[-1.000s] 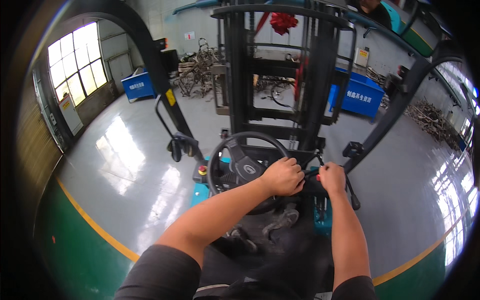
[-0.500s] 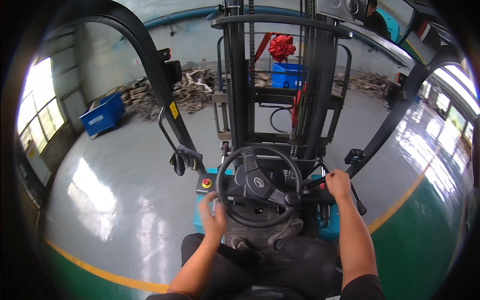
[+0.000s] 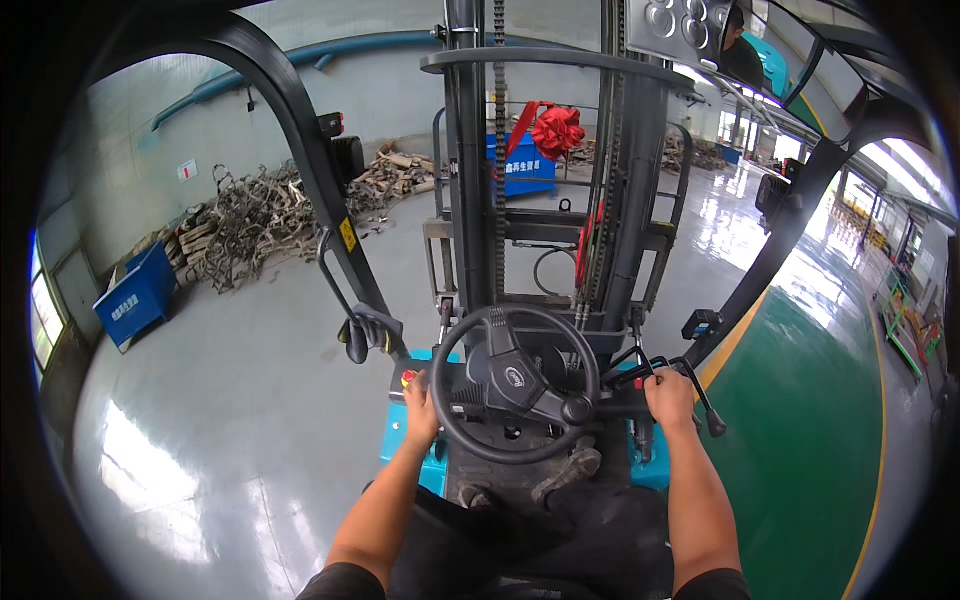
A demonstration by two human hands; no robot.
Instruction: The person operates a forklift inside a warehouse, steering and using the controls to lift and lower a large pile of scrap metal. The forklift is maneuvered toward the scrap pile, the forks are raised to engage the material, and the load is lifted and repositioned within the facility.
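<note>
I sit in a forklift cab behind a black steering wheel (image 3: 517, 456) with a knob on its lower right. My left hand (image 3: 421, 412) is closed at the wheel's left rim, its fingers partly hidden. Beside its fingertips is a red push button (image 3: 409, 378). My right hand (image 3: 669, 398) is wrapped round a black control lever (image 3: 652, 372) to the right of the wheel. Another black-knobbed lever (image 3: 715, 422) stands just outside that hand. Both my shoes (image 3: 568, 472) rest on the dark cab floor below the wheel.
Ahead rises the black mast (image 3: 470, 180) with chains and a red ribbon rosette (image 3: 557, 132). A blue bin (image 3: 525, 172) stands beyond it, another blue bin (image 3: 137, 295) at left. Scrap piles (image 3: 250, 225) line the wall. Green floor (image 3: 800, 430) bordered by yellow lines lies right.
The surroundings have swung leftward past the cab, with more green floor now showing at right. My left hand has come up from open beside the wheel to its rim; my right hand stays at the levers.
</note>
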